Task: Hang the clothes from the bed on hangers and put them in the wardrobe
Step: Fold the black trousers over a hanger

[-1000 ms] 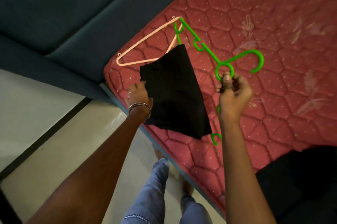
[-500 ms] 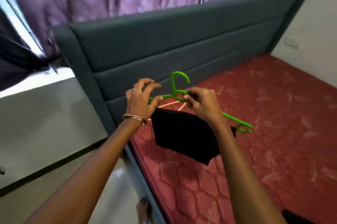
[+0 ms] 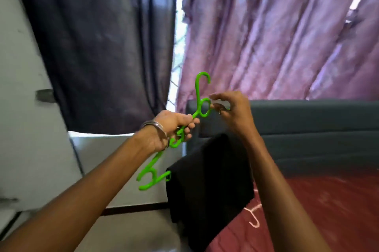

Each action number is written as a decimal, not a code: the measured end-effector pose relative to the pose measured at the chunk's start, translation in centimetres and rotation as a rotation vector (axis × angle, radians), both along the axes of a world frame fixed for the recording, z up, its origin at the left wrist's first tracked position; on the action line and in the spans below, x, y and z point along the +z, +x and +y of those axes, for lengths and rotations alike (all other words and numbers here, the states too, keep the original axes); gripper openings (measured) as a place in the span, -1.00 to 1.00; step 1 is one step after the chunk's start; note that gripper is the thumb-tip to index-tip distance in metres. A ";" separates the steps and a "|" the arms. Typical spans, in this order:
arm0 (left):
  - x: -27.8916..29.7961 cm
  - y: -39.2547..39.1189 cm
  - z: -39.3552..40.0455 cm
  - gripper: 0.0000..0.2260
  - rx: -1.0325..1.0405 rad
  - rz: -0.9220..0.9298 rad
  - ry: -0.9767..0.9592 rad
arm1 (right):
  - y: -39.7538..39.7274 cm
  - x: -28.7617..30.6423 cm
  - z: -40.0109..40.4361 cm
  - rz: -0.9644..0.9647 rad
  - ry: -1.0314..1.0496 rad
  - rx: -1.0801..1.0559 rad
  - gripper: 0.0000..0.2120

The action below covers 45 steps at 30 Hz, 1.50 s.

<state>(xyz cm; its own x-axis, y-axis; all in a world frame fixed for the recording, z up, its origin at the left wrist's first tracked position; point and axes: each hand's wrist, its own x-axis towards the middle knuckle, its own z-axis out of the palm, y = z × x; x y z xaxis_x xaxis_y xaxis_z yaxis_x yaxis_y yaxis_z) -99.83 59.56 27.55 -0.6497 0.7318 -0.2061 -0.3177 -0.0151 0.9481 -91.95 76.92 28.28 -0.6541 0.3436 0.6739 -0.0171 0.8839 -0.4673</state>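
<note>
The left hand (image 3: 171,126) grips the green hanger (image 3: 180,134) by its arm; the right hand (image 3: 231,111) pinches it near the hook. A black garment (image 3: 209,188) hangs from it, above the bed (image 3: 328,210).

Both arms raised, left hand (image 3: 174,126) fisted, right hand (image 3: 231,110) pinching

**Surroundings: window side of the room**

Dark purple-grey curtain (image 3: 106,46) hangs left of centre; pink-mauve curtain (image 3: 276,32) fills the upper right, heavily folded. Narrow bright gap of window (image 3: 180,15) between the two. Grey-teal padded headboard (image 3: 307,124) runs across the right, below the pink curtain. White wall (image 3: 18,108) at far left, with a small dark fixture (image 3: 44,95) on it, blurred. Pale floor (image 3: 131,231) below, edged by a dark skirting strip (image 3: 133,208).
</note>
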 end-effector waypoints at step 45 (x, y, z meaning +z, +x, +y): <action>34.1 -25.0 -68.2 -0.83 1.499 0.733 0.214 | -42.4 27.8 -73.4 0.780 0.684 0.610 -0.47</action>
<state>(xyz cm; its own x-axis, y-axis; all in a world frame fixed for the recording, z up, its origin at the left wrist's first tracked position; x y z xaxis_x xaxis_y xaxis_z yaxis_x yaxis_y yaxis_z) -124.79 -8.67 61.65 -0.6579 -0.6048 0.4488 0.5719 -0.0135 0.8202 -134.34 3.52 56.12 0.0805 -0.4634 0.8825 -0.5880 0.6928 0.4174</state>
